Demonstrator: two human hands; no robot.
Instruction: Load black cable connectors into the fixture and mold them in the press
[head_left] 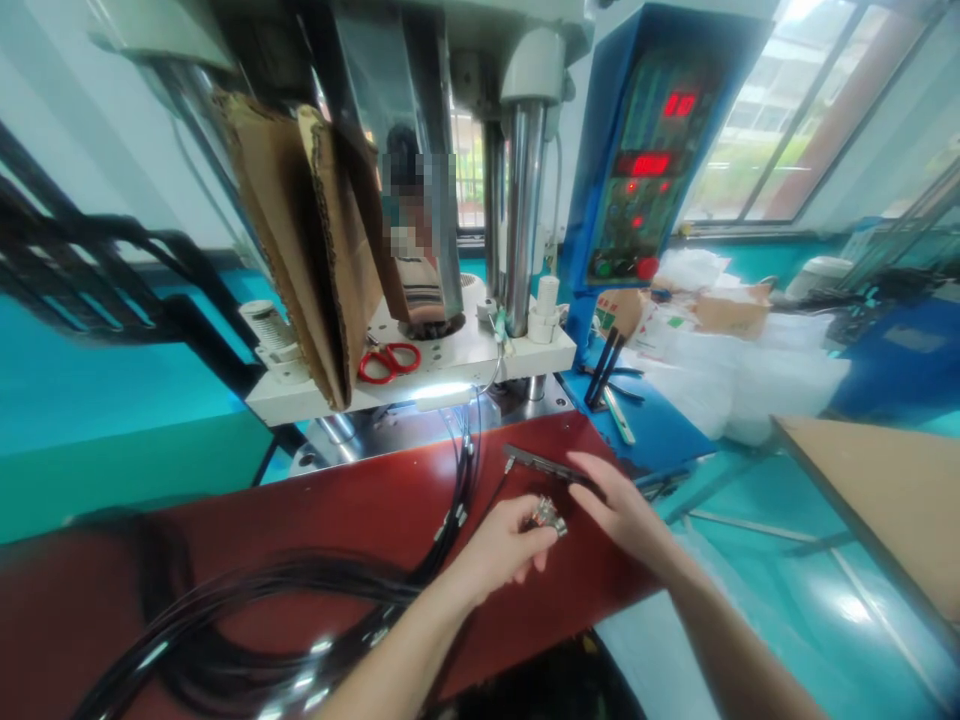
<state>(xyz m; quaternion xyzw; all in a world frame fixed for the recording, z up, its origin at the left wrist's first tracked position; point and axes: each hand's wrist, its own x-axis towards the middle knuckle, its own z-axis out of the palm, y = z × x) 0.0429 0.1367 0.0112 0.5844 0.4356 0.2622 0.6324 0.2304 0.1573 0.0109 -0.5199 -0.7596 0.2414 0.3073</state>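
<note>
Left hand (504,548) pinches metal connectors (550,515) above red table (337,505).
Black cables (300,580) lie at left. The right hand (619,505) is at the black bar (547,464); whether its grip closes thereon cannot be determined. Beyond, red-handled scissors (391,361) rest on the press plate (457,352).

Unreadable red digits (679,104) on panel (637,128)
</note>
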